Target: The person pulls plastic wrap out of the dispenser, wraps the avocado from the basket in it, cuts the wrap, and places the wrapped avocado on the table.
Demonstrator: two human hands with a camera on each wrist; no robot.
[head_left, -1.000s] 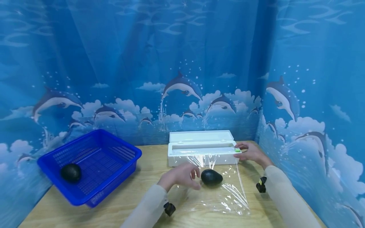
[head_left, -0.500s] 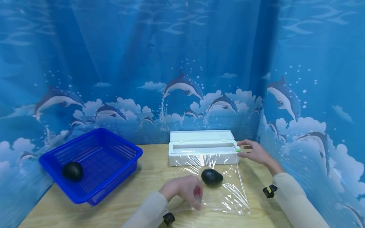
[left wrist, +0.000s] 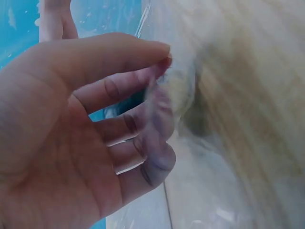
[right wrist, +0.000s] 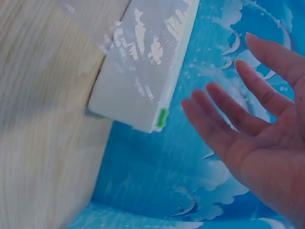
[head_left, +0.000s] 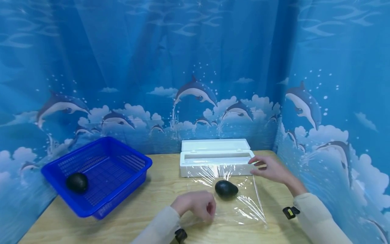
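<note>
Wooden table (head_left: 152, 189) carried one blue plastic basket (head_left: 122, 162), one white cling-film dispenser box (head_left: 213, 164) and a clear film sheet (head_left: 243, 203) drawn from it, likely for wrapping. Two dark avocados: one (head_left: 226, 189) on the sheet, one (head_left: 77, 182) in the basket. Left hand (head_left: 196, 205) pinched the film's edge; right hand (head_left: 269, 168) was spread flat, holding nothing, beside the box end.

The right hand (right wrist: 257, 129) is spread flat with straight fingers (right wrist: 217, 112), palm showing, holding nothing. Just beside its fingertips, apart from them, is the end of a white box (right wrist: 143, 71) with a small green tab (right wrist: 162, 116). Shiny clear film (right wrist: 102, 45) runs from the box over the wooden bench (right wrist: 38, 143). Blue patterned cloth (right wrist: 157, 181) lies behind.
</note>
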